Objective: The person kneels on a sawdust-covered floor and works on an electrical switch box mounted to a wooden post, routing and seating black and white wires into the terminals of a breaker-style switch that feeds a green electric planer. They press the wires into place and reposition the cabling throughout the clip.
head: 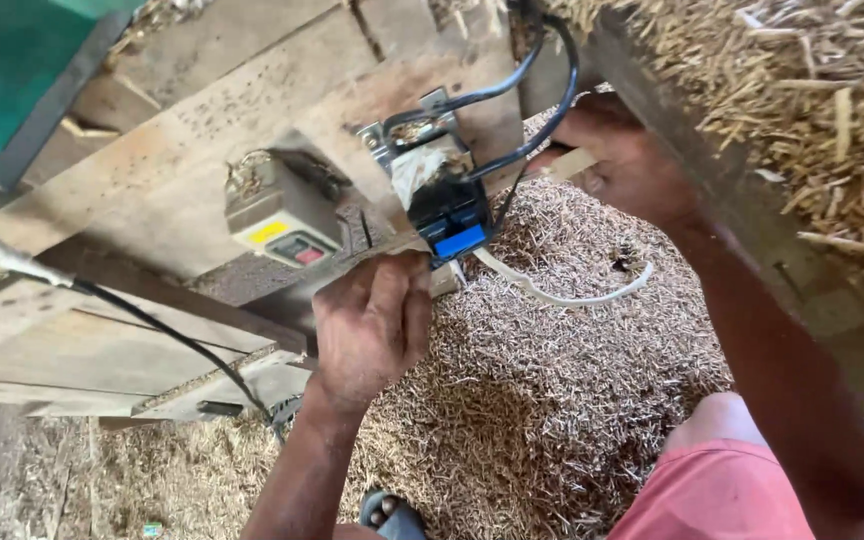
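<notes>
We see a small electrical unit (442, 195) fixed to the edge of a weathered wooden board (182, 160): a black body with a bright blue block at its lower end, a torn strip of pale tape or paper across its upper half, and a bent metal bracket behind it. Two black cables (542, 110) loop out of its top and a white wire (562, 292) trails from its underside over the chaff-covered ground (542, 400). Our left hand (370, 325) sits just below the unit, fingers curled with the tips pressed at its lower edge and the board; what it pinches, we cannot tell. Our right hand (622, 160) reaches behind the unit at the cables, its fingers hidden, so its grip cannot be judged. Just left of the unit, a grey switch box (282, 220) with yellow and red markings is mounted.
</notes>
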